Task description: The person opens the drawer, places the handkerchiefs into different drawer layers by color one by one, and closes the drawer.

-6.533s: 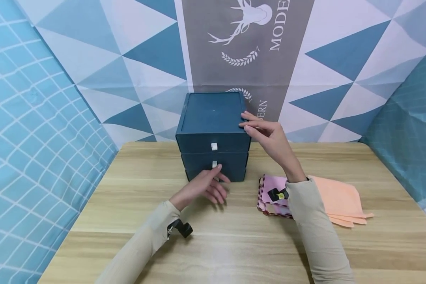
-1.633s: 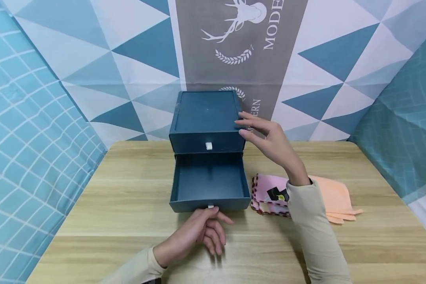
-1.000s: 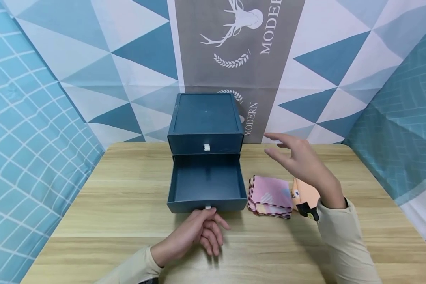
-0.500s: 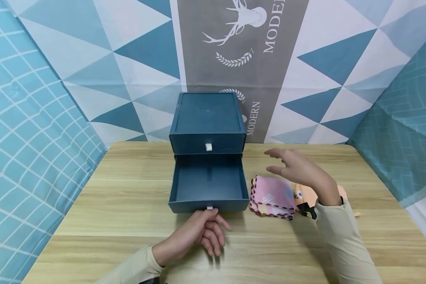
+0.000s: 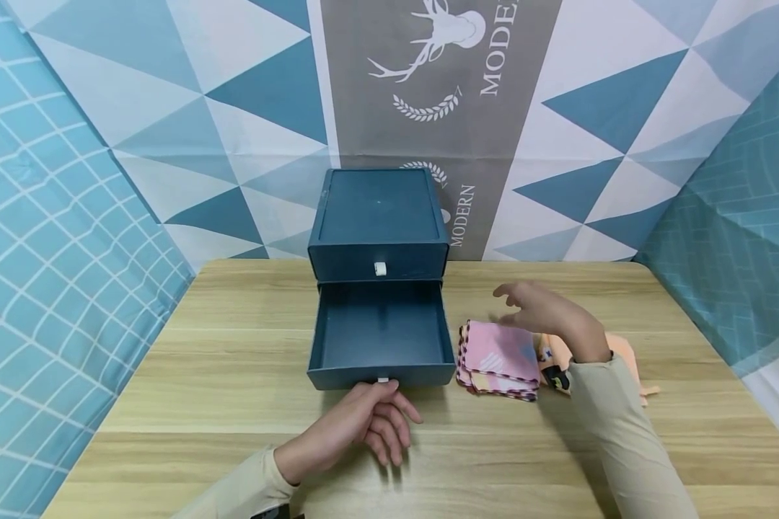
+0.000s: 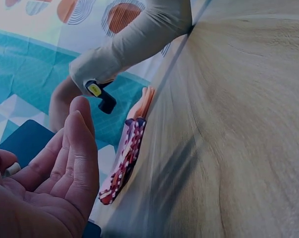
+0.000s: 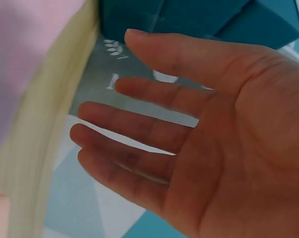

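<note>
In the head view a dark blue drawer box [image 5: 379,209] stands at the back of the table. Its lower drawer [image 5: 383,335] is pulled out and holds nothing visible. My left hand [image 5: 353,429] pinches the small white pull tab [image 6: 12,169] on that drawer's front between thumb and index finger, with the other fingers loose. My right hand [image 5: 548,310] hovers just above and behind a folded pink cloth [image 5: 500,353] with a dark scalloped edge. Its fingers are spread and touch nothing in the right wrist view.
A folded orange cloth [image 5: 623,353] lies right of the pink one, partly behind my right forearm. The upper drawer [image 5: 344,263] is closed. A patterned fabric wall [image 5: 266,130] rises behind the wooden table [image 5: 234,404].
The lower drawer has been pulled out toward me by my left hand. My right hand has left the box's top edge, moved right, and come down toward the pink cloth.
</note>
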Demonstrator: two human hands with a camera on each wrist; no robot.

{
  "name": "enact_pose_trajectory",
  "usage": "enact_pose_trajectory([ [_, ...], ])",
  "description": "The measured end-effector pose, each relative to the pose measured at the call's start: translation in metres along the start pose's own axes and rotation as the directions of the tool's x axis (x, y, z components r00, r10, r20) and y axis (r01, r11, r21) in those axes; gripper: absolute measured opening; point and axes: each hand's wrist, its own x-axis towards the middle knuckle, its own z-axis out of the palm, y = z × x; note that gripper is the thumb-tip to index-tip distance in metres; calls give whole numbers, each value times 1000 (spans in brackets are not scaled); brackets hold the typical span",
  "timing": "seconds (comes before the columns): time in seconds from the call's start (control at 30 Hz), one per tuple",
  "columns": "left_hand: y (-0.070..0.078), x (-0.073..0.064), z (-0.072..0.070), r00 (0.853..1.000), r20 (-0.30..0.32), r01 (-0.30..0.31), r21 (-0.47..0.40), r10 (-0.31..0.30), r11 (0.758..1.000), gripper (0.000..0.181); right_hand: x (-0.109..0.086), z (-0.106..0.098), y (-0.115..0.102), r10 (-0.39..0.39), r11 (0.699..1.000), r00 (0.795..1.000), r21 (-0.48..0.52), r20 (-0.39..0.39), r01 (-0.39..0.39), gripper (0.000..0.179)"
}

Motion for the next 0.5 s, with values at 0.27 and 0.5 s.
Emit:
enact_pose_trajectory([
  [0.27, 0, -1, -1, 1000, 10, 3, 7, -3, 1000, 62, 14, 14, 19, 88, 996, 994, -5, 61, -88, 41],
  [0.5, 2, 0, -2, 1000, 9, 16, 12, -16, 1000, 60, 21, 21, 31, 160, 987, 980, -42, 114, -157, 18],
])
